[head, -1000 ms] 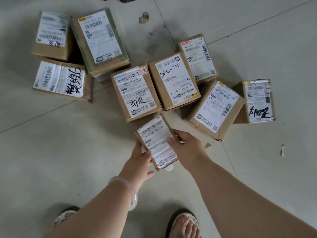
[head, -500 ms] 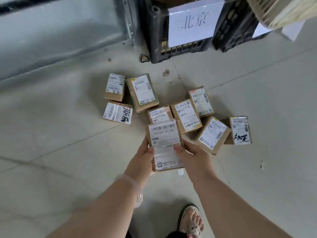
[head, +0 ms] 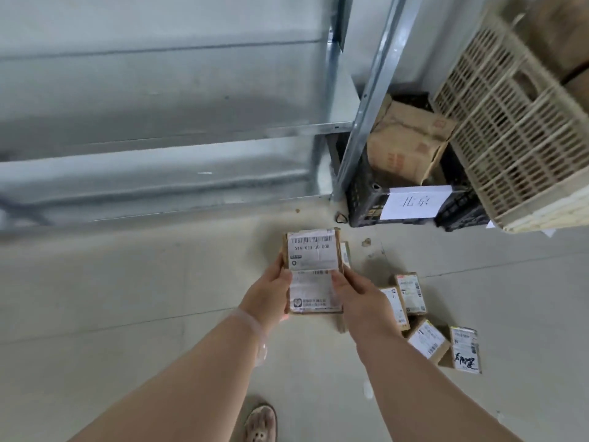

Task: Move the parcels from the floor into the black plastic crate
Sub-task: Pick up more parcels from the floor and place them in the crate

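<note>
Parcel (head: 314, 269) held label-up over the floor (head: 143, 314): the left hand (head: 267, 295) grips its left edge, the right hand (head: 360, 298) its right edge, thumbs on the label. The crate (head: 365, 202) stands ahead and to the right, largely filled by a brown bag (head: 408, 145). The parcel is best carried level, clear of the steel post (head: 366, 106), and lowered into free space beside the bag, not dropped. Other parcels (head: 411, 293) lie on the floor.

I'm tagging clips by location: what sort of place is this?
Probably a parcel sorting depot: cardboard parcels with shipping labels lie on the floor, and a black plastic crate bearing a handwritten paper sign sits by grey metal shelving.
</note>
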A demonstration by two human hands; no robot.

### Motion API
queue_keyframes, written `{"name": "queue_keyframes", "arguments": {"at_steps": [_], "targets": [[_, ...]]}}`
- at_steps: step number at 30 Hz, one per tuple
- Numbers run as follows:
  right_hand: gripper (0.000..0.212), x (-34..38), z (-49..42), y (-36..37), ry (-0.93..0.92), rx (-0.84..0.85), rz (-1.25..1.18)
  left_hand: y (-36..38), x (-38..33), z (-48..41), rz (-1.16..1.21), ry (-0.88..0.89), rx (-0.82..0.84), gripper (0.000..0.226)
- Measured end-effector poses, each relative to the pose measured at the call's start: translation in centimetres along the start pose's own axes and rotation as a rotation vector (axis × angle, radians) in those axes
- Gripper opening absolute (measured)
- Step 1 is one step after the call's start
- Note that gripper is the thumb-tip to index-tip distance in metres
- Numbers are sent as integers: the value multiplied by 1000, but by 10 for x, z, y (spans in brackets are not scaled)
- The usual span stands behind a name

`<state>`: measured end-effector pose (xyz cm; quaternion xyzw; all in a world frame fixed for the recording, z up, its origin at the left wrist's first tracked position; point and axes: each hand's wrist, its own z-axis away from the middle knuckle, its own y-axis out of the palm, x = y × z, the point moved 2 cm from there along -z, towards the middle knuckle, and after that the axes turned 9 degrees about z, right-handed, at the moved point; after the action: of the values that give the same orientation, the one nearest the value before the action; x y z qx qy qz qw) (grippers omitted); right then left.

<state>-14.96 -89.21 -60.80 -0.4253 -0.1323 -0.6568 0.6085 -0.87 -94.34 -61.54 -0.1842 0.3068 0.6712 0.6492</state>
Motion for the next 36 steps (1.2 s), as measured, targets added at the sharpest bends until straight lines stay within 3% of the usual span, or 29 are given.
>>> {"name": "queue_keyframes", "arguments": {"at_steps": [7, 19, 27, 36], "targets": [[13, 39, 56, 59, -50, 164, -17, -84, -22, 69, 19, 56, -130, 42], [42, 89, 172, 232, -217, 460, 137, -264, -41, 198, 262, 155, -350, 42], [39, 110, 284, 400, -254, 592, 182, -447, -44, 280, 424, 231, -417, 42], [42, 142, 422, 605, -232, 687, 235, -681, -47, 363, 422, 219, -514, 43]]}}
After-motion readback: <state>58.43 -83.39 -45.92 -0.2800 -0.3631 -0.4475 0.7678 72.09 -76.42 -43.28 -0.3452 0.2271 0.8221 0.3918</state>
